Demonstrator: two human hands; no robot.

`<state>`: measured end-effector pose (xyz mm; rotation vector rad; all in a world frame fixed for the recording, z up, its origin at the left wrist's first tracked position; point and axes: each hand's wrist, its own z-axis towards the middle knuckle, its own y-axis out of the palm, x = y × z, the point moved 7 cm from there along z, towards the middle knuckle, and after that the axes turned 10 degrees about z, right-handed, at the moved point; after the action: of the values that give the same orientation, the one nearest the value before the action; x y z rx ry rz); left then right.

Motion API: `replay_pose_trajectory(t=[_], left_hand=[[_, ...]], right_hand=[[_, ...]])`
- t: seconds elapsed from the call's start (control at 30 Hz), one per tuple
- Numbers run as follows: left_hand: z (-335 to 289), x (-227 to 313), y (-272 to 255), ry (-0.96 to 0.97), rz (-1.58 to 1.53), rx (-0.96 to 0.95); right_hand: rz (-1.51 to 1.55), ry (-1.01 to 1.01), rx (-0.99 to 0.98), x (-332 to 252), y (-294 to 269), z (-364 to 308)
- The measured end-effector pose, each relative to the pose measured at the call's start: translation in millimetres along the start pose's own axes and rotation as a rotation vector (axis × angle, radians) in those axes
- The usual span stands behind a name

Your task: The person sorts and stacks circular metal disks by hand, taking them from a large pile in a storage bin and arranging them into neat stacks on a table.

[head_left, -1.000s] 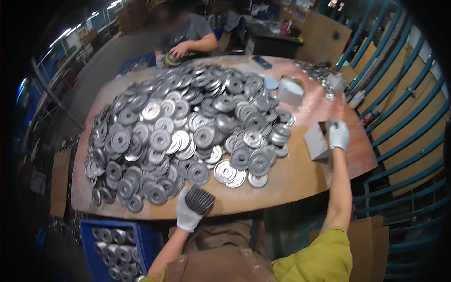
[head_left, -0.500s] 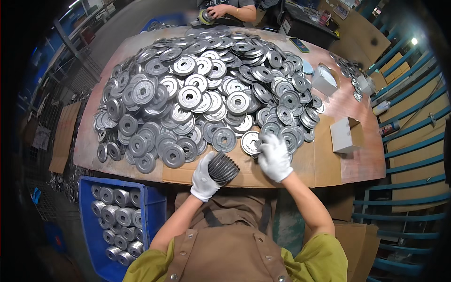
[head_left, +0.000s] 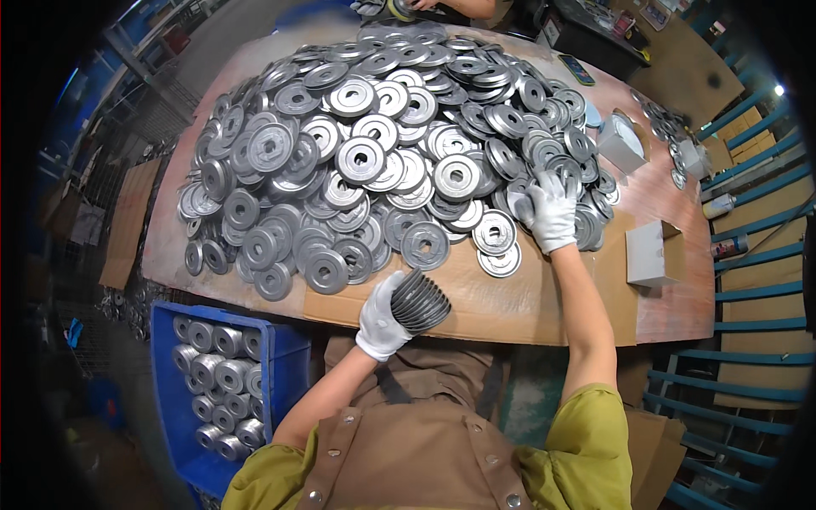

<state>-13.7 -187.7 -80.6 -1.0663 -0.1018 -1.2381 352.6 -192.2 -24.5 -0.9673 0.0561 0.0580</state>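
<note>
My left hand [head_left: 384, 319], in a white glove, is closed around a stack of ridged metal discs [head_left: 421, 302] held just above the table's near edge. My right hand [head_left: 551, 211], gloved likewise, reaches into the right side of a large heap of grey metal discs [head_left: 361, 157], each with a centre hole. Its fingers are bent over a disc there, with the thumb against it; the glove hides most of that disc. Two shiny discs [head_left: 499, 259] lie overlapping on the cardboard sheet [head_left: 544, 297], left of and nearer than my right hand.
A blue crate [head_left: 268, 365] with rows of stacked discs stands at lower left. White boxes [head_left: 650, 253] and a phone [head_left: 577, 70] lie on the table's right side. Blue metal bars [head_left: 756, 293] run along the right. Across the table, another person's arm [head_left: 467, 7] shows.
My right hand has moved from the heap's near edge farther away and to the right, onto other discs. My left hand keeps its stack. The view has shifted slightly.
</note>
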Motion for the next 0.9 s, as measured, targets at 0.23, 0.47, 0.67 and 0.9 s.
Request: replay_pose_trajectory(t=[0.23, 0.47, 0.67, 0.9], left_hand=[[-2.4, -1.0, -3.2, -0.024, -0.013, -0.002], [2.2, 2.2, -7.4, -0.062, -0.072, -0.008], [2.9, 0.2, -11.1, -0.065, -0.046, -0.001], [-3.2, -5.2, -11.2, -0.085, -0.030, 0.007]], right_hand=[[0.031, 0.070, 0.011, -23.5, -28.3, 0.5], [0.684, 0.621, 0.266, -53.0, -43.8, -39.4], [0.839, 0.812, -0.317, -127.4, -9.7, -90.8], [0.338, 0.168, -0.005, -168.8, -31.7, -24.3]])
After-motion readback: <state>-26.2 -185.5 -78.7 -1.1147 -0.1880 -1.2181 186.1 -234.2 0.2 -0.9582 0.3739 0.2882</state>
